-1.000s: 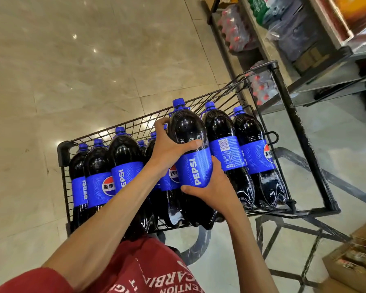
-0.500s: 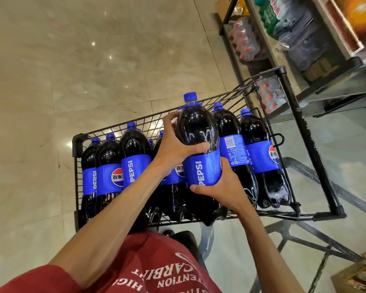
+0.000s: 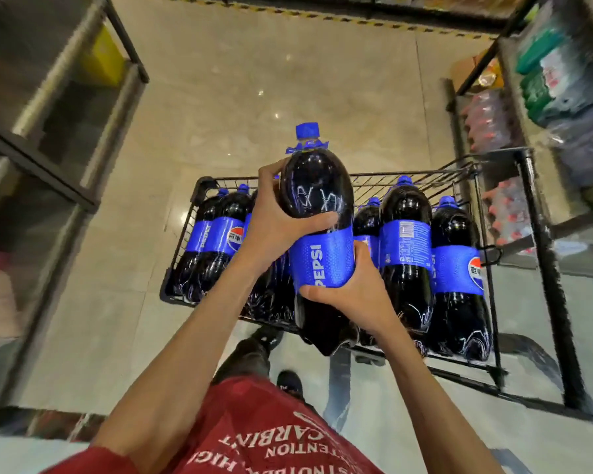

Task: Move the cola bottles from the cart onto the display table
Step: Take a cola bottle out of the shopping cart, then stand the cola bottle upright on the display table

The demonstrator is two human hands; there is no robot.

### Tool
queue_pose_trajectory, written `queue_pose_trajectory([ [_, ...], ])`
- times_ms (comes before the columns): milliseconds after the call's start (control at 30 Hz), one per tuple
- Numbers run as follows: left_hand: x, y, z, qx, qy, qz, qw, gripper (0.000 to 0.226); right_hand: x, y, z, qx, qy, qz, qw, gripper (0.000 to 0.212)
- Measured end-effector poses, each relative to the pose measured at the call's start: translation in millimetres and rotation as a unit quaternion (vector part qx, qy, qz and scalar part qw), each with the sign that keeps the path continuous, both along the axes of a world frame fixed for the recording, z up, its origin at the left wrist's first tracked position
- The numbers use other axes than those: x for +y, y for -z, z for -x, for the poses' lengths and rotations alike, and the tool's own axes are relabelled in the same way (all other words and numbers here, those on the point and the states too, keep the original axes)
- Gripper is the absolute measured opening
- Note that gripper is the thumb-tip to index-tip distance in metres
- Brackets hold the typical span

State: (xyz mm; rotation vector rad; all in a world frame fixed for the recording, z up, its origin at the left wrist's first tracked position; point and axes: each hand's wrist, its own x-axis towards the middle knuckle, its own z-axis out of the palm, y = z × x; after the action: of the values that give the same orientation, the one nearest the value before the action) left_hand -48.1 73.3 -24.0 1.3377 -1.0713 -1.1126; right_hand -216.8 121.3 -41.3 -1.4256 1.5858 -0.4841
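Cart [image 3: 545,254] stands at 1 o'clock, with at least 5 cola bottles [image 3: 404,241] upright inside. Held bottle [image 3: 317,200] now rides raised above them at 12 o'clock, higher than 0.5 s ago. Left grip [image 3: 274,227] wraps its shoulder; right grip [image 3: 350,292] curls under the label; both closed tight on it. Judgement: lift-out done, carry to the bench remains.

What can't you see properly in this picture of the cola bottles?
Head view:
- Bottles in the middle of the cart: hidden behind the held bottle and left hand, so no full count.
- Left shelving: motion-blurred, contents unclear.
- Packs on the right shelves: blurred, labels unreadable.
- The display table: cannot be picked out.
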Motion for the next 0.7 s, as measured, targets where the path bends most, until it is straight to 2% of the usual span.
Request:
queue_pose_trajectory([
  [100, 38, -9, -13, -0.004, -0.058, 0.022, 0.998, 0.103, 19, -2, -9, -0.017, -0.055, 0.012, 0.998, 0.106],
  [233, 94, -22, -30, -0.029, -0.133, 0.019, 0.991, 0.100, 48, -6, -28, -0.040, -0.132, 0.005, 0.990, 0.096],
  [333, 134, -32, -47, -0.037, -0.182, 0.027, 0.982, 0.101, 68, -9, -45, -0.062, -0.177, 0.001, 0.982, 0.096],
  [567, 225, -48, -82, -0.050, -0.300, 0.061, 0.951, 0.099, 111, -17, -97, -0.094, -0.308, 0.006, 0.947, 0.082],
  [700, 279, -55, -106, -0.054, -0.365, 0.071, 0.927, 0.100, 141, -23, -132, -0.100, -0.375, 0.016, 0.922, 0.089],
])
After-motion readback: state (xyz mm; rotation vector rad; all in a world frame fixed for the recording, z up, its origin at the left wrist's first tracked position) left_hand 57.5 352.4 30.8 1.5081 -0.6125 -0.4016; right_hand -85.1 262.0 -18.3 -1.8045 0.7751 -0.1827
